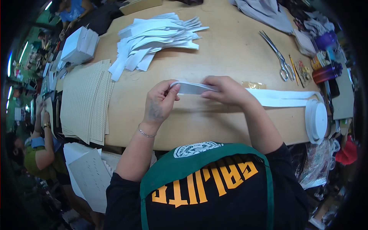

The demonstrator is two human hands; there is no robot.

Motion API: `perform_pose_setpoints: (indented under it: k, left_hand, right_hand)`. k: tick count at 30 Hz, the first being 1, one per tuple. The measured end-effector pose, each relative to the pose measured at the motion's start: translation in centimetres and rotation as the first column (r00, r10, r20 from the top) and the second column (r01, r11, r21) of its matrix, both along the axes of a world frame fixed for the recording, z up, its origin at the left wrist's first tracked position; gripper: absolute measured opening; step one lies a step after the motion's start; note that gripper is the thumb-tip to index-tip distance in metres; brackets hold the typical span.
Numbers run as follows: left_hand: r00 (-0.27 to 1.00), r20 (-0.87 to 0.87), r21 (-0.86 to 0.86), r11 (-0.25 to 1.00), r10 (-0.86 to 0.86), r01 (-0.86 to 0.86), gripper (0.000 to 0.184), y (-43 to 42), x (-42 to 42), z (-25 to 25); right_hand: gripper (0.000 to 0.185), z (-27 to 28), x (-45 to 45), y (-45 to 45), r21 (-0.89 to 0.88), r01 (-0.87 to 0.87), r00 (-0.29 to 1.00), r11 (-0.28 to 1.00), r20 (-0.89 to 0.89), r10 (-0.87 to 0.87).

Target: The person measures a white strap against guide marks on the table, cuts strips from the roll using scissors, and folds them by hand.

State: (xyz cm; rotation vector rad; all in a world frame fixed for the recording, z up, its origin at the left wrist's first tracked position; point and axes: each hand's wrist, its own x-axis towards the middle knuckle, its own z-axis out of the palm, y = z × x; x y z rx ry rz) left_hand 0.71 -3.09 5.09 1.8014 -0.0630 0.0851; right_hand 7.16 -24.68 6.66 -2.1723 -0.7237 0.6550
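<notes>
A white strip is stretched between my two hands above the middle of the table. My left hand pinches its folded end between thumb and fingers. Around the strip farther right, my right hand is closed, with the thumb below and the fingers on top. Past my right wrist, long white bands run over the table to a white roll at its right edge. Beyond my left hand lies a loose pile of cut white strips.
Scissors and a pencil lie at the right, near a purple bottle. Stacked textured sheets and a white block of pieces occupy the left. Other people sit at the far left and upper left.
</notes>
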Motion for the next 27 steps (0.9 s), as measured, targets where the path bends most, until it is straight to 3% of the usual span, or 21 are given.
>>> perform_pose_setpoints:
  k: [5, 8, 15, 27]
  left_hand:
    - [0.949, -0.316, -0.162, 0.986, -0.008, -0.046, 0.019, 0.8, 2.0, -2.2]
    - [0.919, -0.393, -0.155, 0.982, 0.038, -0.107, 0.018, 1.2, 3.5, -4.6]
    - [0.894, -0.444, -0.2, 0.966, 0.062, -0.166, 0.015, 0.2, 3.7, -4.4]
    - [0.912, -0.404, -0.197, 0.967, 0.071, -0.162, 0.02, 0.4, 2.6, -4.7]
  right_hand:
    - [0.027, -0.5, 1.1, -3.2, -0.077, 0.106, 0.983, 0.991, -0.144, -0.116]
    - [0.028, -0.9, 1.7, -7.1, -0.137, 0.15, 0.953, 0.979, -0.244, -0.18]
    - [0.023, -2.6, 2.2, -12.2, -0.085, 0.331, 0.879, 0.94, -0.335, -0.339]
    - [0.02, -3.4, 1.4, -11.8, -0.039, 0.362, 0.873, 0.932, -0.338, -0.353]
